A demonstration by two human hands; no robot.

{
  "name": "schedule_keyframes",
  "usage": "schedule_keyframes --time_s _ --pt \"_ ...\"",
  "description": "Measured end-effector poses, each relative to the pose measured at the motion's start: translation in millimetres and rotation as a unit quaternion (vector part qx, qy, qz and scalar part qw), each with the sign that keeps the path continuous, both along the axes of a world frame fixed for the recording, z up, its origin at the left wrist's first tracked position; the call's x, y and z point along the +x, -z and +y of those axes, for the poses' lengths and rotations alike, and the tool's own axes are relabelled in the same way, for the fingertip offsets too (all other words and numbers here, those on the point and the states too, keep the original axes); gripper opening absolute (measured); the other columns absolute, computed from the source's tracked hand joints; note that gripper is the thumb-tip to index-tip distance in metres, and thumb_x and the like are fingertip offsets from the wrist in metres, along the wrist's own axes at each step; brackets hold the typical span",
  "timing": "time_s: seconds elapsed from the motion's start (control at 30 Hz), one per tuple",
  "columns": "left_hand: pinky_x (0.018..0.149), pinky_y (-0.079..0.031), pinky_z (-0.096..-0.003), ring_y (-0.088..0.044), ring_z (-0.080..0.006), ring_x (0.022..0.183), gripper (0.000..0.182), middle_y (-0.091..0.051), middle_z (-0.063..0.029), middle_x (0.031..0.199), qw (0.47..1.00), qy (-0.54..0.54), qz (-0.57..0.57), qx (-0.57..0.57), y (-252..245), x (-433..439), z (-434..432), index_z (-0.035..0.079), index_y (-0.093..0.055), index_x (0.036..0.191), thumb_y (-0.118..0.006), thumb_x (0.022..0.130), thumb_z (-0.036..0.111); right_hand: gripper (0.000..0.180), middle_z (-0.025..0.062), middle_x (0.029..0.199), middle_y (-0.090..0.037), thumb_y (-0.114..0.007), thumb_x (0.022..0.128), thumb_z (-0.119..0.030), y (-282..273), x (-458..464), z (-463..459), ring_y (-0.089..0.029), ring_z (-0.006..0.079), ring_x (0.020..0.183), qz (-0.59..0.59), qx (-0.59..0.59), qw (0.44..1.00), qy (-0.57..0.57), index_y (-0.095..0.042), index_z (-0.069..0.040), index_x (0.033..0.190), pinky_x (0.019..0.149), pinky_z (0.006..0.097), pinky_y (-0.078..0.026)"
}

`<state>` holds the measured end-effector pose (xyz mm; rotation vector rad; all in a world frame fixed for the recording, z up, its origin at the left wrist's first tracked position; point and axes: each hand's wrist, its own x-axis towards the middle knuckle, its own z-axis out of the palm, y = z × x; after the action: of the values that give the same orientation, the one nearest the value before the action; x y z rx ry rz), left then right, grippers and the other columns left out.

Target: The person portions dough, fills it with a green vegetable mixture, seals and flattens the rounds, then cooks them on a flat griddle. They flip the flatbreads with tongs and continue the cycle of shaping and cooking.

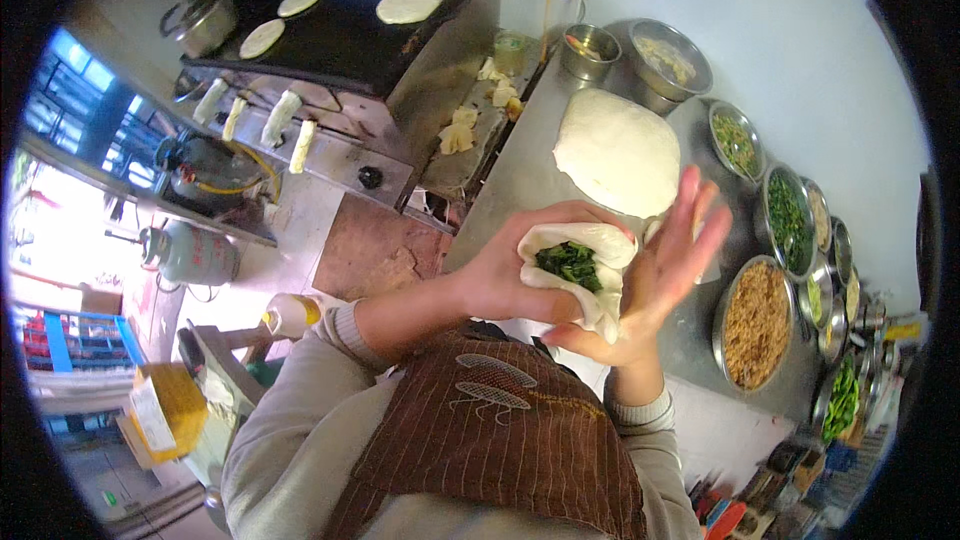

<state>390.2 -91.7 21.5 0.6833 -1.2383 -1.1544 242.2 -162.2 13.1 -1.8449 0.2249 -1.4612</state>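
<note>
My left hand (517, 277) is curled around a round dough wrapper (615, 247) whose rim is gathered upward like a cup. Chopped dark green leaves (570, 266) sit in its hollow. The right side of the wrapper rests against my right hand (652, 300), its fingers stretched out and slightly blurred, its thumb low beside the dough's hanging edge. A large slab of pale dough (619, 150) lies on the steel table (510, 180) just beyond my hands. Small pale pieces, partly hidden by my right fingers, lie near the slab.
Flat dough rounds (409, 5) lie on a black griddle (337, 37) at upper left. Along the wall stand a bowl of brown filling (756, 322), a bowl of chopped greens (787, 221) and several other steel bowls. A gas cylinder (196, 253) stands on the floor at left.
</note>
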Motion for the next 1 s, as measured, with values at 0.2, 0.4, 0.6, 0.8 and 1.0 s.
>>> schedule_keyframes --time_s 0.2,0.4,0.6,0.8,1.0 --pt "0.111 -0.014 -0.0555 -0.013 -0.0391 0.141 0.045 -0.028 -0.0187 0.145 0.966 -0.134 -0.189 -0.12 18 29 -12 0.014 -0.072 0.106 -0.073 0.062 0.024 0.123 0.0237 0.154 -0.023 -0.085 0.059 -0.052 13 24 -4 -0.036 0.0284 0.136 0.082 0.28 0.926 -0.239 -0.02 0.005 0.148 0.111 0.0396 -0.03" --pt "0.109 -0.028 -0.0478 -0.022 -0.0394 0.138 0.065 -0.026 -0.0232 0.144 0.898 -0.251 -0.35 -0.087 -4 54 -8 0.004 -0.068 0.112 -0.084 0.059 0.038 0.057 0.0223 0.111 -0.062 -0.061 0.088 -0.036 13 44 -11 -0.064 0.0298 0.1 -0.004 0.534 0.789 -0.304 -0.053 0.009 0.122 0.088 0.037 -0.052" --pt "0.068 -0.051 -0.0238 -0.063 -0.0133 0.075 0.046 -0.064 -0.0095 0.102 0.94 -0.287 -0.183 -0.007 -4 30 1 0.003 -0.066 0.117 -0.08 0.074 0.008 0.052 0.0221 0.112 -0.061 -0.053 0.095 -0.041 19 35 -31 -0.063 0.0308 0.099 -0.063 0.507 0.815 -0.275 -0.056 0.007 0.116 0.089 0.0399 -0.051" --pt "0.07 -0.05 -0.0248 -0.062 -0.0116 0.081 0.026 -0.065 -0.0072 0.094 0.878 -0.347 -0.312 -0.106 11 24 -7 0.003 -0.068 0.106 -0.074 0.08 0.003 0.052 0.0245 0.133 -0.05 -0.059 0.091 -0.043 19 21 -43 -0.047 0.0337 0.125 0.075 0.152 0.981 -0.092 -0.065 0.001 0.117 0.107 0.047 -0.033" --pt "0.072 -0.049 -0.0265 -0.061 -0.0135 0.081 0.023 -0.063 -0.0079 0.094 0.972 -0.152 -0.13 0.126 5 28 -20 0.0 -0.066 0.103 -0.073 0.082 0.006 0.04 0.0235 0.137 -0.048 -0.061 0.092 -0.034 24 5 -51 -0.042 0.0365 0.131 0.175 -0.06 0.983 -0.01 -0.069 -0.002 0.114 0.11 0.0482 -0.028"
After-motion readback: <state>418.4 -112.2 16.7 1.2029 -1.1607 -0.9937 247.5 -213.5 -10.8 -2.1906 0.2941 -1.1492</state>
